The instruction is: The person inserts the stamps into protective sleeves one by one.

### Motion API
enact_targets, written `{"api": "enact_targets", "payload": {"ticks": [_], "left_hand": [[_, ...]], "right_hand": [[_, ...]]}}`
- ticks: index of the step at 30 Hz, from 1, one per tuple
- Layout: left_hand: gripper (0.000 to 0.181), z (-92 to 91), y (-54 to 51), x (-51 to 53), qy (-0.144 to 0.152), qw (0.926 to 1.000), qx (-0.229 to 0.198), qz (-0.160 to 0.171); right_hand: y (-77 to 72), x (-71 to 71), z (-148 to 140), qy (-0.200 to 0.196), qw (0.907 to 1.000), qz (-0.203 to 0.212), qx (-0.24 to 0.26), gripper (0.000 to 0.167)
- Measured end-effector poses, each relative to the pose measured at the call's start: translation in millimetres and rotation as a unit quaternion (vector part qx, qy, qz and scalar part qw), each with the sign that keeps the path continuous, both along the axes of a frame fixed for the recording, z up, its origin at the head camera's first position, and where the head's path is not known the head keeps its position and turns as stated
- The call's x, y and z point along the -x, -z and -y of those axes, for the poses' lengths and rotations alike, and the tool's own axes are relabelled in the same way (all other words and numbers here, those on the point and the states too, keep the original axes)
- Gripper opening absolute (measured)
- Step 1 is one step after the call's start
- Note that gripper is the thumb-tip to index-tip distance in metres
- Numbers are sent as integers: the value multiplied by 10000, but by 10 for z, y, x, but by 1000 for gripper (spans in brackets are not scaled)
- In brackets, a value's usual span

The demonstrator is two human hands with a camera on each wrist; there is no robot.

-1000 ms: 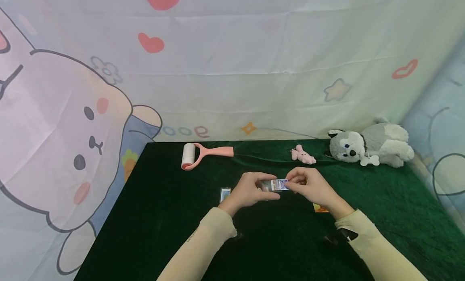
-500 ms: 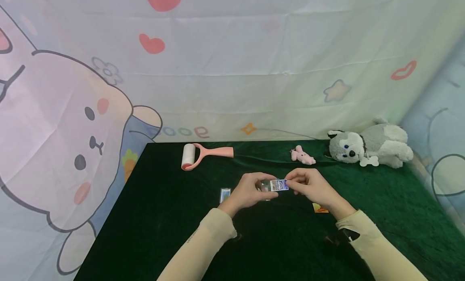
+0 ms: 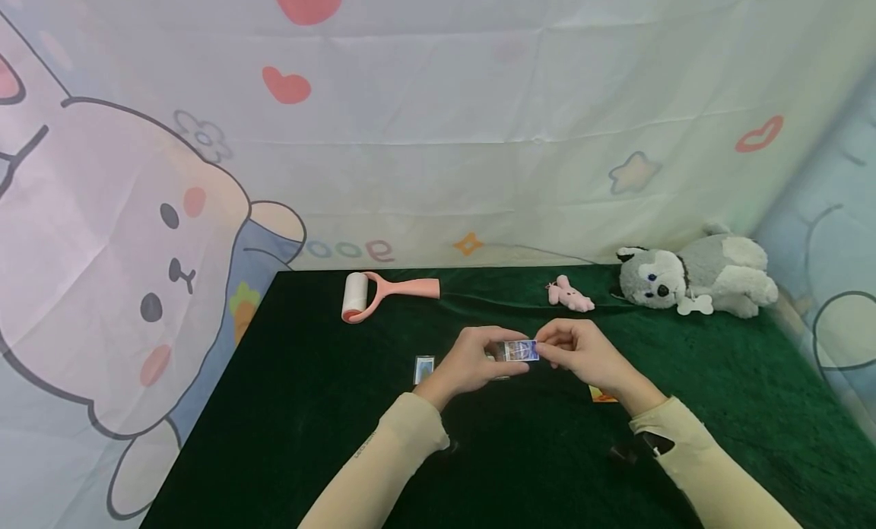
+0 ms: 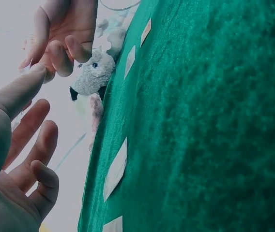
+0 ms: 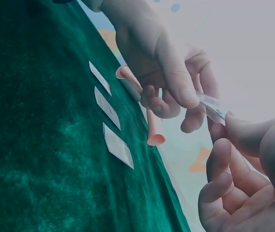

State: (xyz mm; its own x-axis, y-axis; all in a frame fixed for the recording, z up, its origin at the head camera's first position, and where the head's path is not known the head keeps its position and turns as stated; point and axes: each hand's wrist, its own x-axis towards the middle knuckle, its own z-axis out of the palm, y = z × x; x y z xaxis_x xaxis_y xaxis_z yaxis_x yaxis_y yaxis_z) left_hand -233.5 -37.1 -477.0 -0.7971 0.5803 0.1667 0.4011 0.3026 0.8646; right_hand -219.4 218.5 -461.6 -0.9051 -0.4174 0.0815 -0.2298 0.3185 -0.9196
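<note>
My left hand [image 3: 471,359] pinches a clear card sleeve [image 5: 206,100] between thumb and fingers, above the green cloth. From the other side, my right hand [image 3: 582,352] pinches the outer end of a small blue and purple printed card [image 3: 522,350]. The card's left part lies at the sleeve; how deep it sits inside cannot be told. In the right wrist view, both thumbs lie on top, close together. Another small blue card [image 3: 423,369] lies on the cloth beside my left wrist. A yellow-orange card [image 3: 602,394] shows partly from under my right wrist.
A pink-handled lint roller [image 3: 404,286] lies at the back left of the green cloth [image 3: 308,438]. Farther right are a small pink plush toy [image 3: 570,294] and a grey and white plush dog [image 3: 705,274]. A printed curtain [image 3: 424,96] hangs behind the table.
The printed card has shifted slightly left, toward my left hand, with my right fingers following. Both hands keep their grips.
</note>
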Motion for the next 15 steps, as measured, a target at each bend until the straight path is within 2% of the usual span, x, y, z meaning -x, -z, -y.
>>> {"api": "enact_targets", "payload": {"ticks": [6, 15], "left_hand": [[44, 10, -3, -15, -100, 9999, 83, 45], [43, -8, -3, 5, 34, 9999, 38, -140]], "right_hand": [[0, -15, -16, 1, 10000, 54, -45, 16], [-17, -10, -6, -8, 9997, 56, -224, 19]]}}
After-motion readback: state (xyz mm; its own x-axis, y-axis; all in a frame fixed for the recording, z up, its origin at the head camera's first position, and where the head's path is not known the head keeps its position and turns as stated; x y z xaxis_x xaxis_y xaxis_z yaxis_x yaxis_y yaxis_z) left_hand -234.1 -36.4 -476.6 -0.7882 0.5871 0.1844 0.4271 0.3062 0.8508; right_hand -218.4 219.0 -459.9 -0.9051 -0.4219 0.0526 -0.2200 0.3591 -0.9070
